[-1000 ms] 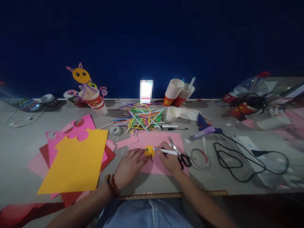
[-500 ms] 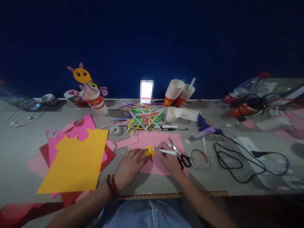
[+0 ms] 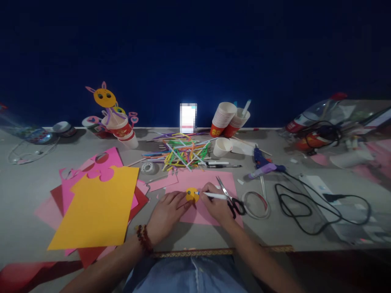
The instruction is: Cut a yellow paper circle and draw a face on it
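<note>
A small orange-yellow paper disc [image 3: 192, 197] lies on a pink paper sheet [image 3: 220, 181], with a dark round eye on its left side. My left hand [image 3: 169, 209] rests flat on the paper, its fingertips pressing the disc's left edge. In my right hand [image 3: 216, 203] is a white marker [image 3: 216, 195], held in a writing grip with its blue tip at the disc's right side. Beside that hand, black-handled scissors [image 3: 233, 202] lie partly open on the sheet's right edge.
Colored paper sheets [image 3: 100, 207] pile up at left. Behind the pink sheet lie many pipe cleaners [image 3: 183, 152]. Paper cups [image 3: 224, 116] stand farther back. At right are a tape roll [image 3: 255, 204], a glue gun [image 3: 259, 158] and its looped black cord [image 3: 293, 211]. A paper-cup figure [image 3: 120, 126] stands back left.
The hands, disc and marker keep almost the same places. Only a very slight shift of the whole view shows, with the marker tip still at the disc's right side.
</note>
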`<state>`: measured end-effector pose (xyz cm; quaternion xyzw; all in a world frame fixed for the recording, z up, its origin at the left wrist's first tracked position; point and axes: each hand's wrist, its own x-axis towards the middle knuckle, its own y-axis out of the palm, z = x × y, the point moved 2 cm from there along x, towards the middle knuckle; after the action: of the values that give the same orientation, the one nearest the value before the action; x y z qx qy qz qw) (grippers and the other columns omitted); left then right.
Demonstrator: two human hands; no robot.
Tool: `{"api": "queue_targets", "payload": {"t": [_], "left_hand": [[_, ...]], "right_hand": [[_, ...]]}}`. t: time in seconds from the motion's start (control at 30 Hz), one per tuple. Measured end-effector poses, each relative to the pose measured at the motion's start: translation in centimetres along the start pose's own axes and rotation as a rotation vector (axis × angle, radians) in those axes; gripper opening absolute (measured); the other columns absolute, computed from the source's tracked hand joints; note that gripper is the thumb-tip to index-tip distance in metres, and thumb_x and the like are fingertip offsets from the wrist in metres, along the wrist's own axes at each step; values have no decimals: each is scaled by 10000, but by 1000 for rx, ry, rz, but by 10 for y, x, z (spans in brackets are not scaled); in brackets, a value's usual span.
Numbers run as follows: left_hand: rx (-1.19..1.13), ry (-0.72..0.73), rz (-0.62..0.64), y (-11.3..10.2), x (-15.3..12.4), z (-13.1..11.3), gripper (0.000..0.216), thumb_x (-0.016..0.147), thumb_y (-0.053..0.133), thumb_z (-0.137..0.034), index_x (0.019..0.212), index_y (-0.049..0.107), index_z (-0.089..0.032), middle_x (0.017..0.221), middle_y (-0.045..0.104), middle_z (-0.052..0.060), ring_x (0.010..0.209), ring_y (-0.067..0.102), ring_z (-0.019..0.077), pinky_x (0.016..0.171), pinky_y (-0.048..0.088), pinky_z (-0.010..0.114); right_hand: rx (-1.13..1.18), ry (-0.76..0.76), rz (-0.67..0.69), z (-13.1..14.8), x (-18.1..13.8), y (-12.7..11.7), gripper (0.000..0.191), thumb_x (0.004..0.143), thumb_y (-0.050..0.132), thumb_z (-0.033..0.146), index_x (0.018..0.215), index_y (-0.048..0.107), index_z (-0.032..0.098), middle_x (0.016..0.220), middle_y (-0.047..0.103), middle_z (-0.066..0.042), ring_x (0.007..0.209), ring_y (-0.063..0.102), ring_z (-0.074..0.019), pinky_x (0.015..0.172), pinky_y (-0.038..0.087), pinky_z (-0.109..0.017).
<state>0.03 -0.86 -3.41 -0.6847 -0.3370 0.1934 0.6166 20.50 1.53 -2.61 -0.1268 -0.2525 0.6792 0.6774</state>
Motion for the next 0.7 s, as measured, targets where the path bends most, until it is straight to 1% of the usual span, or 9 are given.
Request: {"api": "queue_targets", "payload": {"t": [0.13, 0.33, 0.6, 0.7], "left_hand": [[-7, 5, -4, 1, -1, 0, 460, 906, 608, -126, 1345, 550, -251, 1376, 562, 105, 1248, 485, 295, 1004, 438, 459], [-2, 3, -2, 0, 0, 0, 448, 912, 610, -140, 1342, 553, -251, 1366, 568, 104, 1244, 486, 291, 996, 442, 454], [7, 4, -5, 0, 0, 0, 449, 918, 612, -155, 1350, 545, -255, 1357, 578, 100, 1230, 497, 297, 990, 450, 461], [3, 3, -7, 0, 0, 0, 435, 915, 611, -149, 1335, 559, -250, 1361, 575, 104, 1231, 497, 293, 993, 448, 456]], "right_hand": [[-5, -15, -11, 0, 0, 0, 183, 842, 532, 272, 666, 498, 235, 582, 536, 41, 553, 508, -145, 568, 379, -254], [10, -29, -20, -1, 0, 0, 166, 830, 529, 258, 668, 506, 229, 588, 552, 40, 553, 512, -137, 563, 384, -247], [21, -35, -33, -3, 0, 0, 173, 817, 520, 234, 650, 475, 231, 554, 480, 58, 525, 461, -129, 536, 347, -246], [30, -32, -40, -5, 0, 1, 176, 822, 514, 238, 653, 468, 232, 561, 474, 56, 532, 459, -132, 540, 349, -249]]}}
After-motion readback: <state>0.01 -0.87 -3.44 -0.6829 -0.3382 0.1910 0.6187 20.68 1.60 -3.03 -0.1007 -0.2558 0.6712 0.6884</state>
